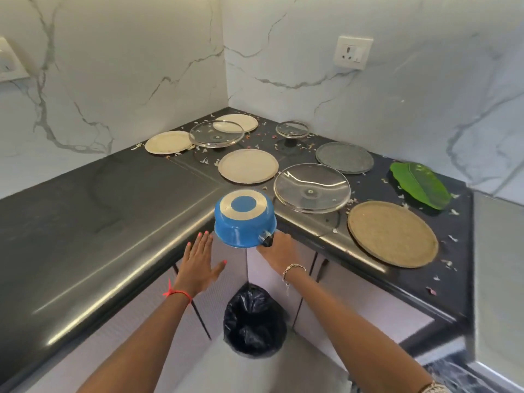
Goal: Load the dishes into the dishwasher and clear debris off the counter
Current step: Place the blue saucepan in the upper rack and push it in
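Observation:
My right hand (276,248) grips the black handle of a blue pot (244,218), which is turned upside down over the counter's inner corner, above the bin. My left hand (200,263) is spread flat with straight fingers just left of the pot, holding nothing. On the black counter (85,211) lie several plates: cream ones (248,165), (168,142), (236,122), a grey one (344,158) and a large tan one (392,233). Glass lids (312,188), (217,133), (292,129) rest among them. A green leaf-shaped plate (419,184) sits at the right. White and pink debris (204,160) is scattered around the dishes.
A bin lined with a black bag (253,321) stands on the floor below the corner, in front of pale cabinet doors (354,290). Marble walls enclose the corner, with a wall socket (353,52) on the right wall. A steel appliance surface (499,265) adjoins the counter's right end.

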`<state>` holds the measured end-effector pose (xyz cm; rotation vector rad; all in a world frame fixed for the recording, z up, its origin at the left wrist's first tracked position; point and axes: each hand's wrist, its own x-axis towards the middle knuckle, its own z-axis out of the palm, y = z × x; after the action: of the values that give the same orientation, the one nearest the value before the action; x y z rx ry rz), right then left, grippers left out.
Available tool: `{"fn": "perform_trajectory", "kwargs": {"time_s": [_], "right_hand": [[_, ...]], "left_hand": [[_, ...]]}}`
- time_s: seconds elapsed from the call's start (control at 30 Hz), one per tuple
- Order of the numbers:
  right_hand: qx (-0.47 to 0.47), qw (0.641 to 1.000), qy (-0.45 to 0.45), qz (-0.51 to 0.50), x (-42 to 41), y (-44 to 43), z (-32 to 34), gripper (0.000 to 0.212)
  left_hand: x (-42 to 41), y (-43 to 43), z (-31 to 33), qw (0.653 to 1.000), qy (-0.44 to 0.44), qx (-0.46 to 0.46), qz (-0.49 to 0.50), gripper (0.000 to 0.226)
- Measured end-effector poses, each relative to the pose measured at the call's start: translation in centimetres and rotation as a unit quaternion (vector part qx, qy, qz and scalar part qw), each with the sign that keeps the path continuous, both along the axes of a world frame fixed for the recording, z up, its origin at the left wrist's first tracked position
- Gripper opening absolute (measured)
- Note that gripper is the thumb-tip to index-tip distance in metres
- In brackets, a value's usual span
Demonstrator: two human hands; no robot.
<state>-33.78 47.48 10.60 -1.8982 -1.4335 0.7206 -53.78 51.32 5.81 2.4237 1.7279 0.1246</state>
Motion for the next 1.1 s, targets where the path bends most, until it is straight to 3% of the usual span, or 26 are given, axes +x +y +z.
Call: {"fn": "perform_trajectory", "kwargs": {"time_s": [0.5,0.7,0.87,1.1], "right_hand": [[-0.041,0.980,0.013,-0.193,-3.9,-21.4,-4.1,0.026],[-0.054,0.969,-0.006,-0.242,-3.3,-29.2,-5.2,0.023],[-0.075,0.960,-0.008,-0.270,-2.3,-34.9,-5.8,0.021],[-0.080,0.946,0.002,-0.315,1.0,-42.1,-7.0,0.043]], "left_hand": [[-3.1,-17.5,-1.5,0.990,-0.018,-0.064,-0.127,0.076],[-2.2,-23.1,-2.3,0.980,-0.029,-0.063,-0.186,0.098],[-0.3,-26.8,-3.1,0.972,-0.027,-0.062,-0.227,0.102],[4.0,-32.5,-3.9,0.957,-0.004,-0.058,-0.285,0.105]]}}
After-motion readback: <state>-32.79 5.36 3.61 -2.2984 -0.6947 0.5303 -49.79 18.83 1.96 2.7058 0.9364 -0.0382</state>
